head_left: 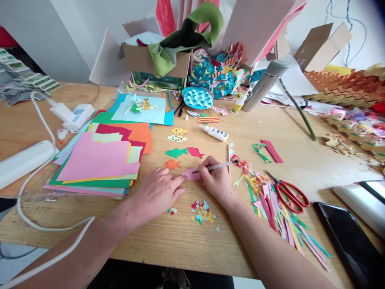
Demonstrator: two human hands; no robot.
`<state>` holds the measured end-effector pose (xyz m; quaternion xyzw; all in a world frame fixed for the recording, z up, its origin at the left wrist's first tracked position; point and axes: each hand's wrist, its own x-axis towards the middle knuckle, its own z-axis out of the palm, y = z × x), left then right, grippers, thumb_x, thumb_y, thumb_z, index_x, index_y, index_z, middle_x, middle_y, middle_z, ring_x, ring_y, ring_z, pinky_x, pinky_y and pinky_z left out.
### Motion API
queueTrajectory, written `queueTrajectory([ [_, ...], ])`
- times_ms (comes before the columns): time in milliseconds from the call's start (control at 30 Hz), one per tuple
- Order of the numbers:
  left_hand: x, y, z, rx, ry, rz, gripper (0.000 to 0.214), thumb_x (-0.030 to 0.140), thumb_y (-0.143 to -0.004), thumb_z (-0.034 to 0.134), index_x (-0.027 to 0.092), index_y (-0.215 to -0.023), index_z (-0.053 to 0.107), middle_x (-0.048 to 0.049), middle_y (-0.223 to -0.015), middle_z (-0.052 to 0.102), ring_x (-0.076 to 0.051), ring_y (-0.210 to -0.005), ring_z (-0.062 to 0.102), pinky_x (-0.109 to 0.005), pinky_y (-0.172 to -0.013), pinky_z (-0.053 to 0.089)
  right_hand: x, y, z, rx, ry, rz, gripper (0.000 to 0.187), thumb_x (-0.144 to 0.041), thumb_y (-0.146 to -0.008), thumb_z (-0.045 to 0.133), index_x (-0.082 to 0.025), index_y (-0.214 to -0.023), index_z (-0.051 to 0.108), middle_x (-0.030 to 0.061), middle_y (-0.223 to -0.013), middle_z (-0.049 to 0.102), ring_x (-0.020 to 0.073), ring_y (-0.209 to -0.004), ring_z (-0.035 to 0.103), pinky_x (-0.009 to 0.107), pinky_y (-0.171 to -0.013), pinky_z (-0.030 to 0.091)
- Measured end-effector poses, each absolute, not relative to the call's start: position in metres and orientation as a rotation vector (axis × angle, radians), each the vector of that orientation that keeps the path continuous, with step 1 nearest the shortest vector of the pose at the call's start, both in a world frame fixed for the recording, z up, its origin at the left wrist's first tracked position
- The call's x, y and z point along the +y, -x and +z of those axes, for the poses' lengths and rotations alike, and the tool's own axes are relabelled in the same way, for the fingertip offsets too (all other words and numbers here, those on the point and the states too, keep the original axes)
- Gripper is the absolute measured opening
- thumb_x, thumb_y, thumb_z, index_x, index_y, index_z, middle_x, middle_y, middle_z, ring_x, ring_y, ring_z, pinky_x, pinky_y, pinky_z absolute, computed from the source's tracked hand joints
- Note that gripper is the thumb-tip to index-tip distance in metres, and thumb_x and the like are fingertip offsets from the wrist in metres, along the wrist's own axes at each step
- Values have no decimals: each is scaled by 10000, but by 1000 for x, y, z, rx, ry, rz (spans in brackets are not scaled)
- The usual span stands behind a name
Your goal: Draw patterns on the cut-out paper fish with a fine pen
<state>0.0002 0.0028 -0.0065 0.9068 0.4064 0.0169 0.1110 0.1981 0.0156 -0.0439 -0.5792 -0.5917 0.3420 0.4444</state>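
Observation:
A pink paper fish (190,174) lies on the wooden table (186,241). My left hand (158,193) rests flat beside it, fingertips pressing its left edge. My right hand (215,180) is closed round a clear pen (217,166), whose tip touches the pink fish. Other paper fish lie just beyond: an orange one (172,164), a green one (176,152), a red one (195,152) and two yellow ones (178,135). Small coloured paper bits (203,211) sit close in front of my hands.
A stack of coloured paper sheets (99,160) lies left. Red-handled scissors (287,192) and paper strips (279,212) lie right, a glue bottle (215,133) beyond. A black phone (350,241) is at right front. Boxes and paper crafts (216,74) crowd the back. A white cable (45,224) loops left.

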Motion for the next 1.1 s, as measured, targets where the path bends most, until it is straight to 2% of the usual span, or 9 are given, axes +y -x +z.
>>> queueTrajectory([
  [1100,2,-1,-6,1217,-2687,70,301,279,-968,564,190,-1245,643,-80,-955,709,-270,-971,611,-439,-883,481,16,-197,-44,-1512,1455,828,148,-219,-786,529,-239,-655,463,-50,-497,499,123,-443,441,238,-449,308],
])
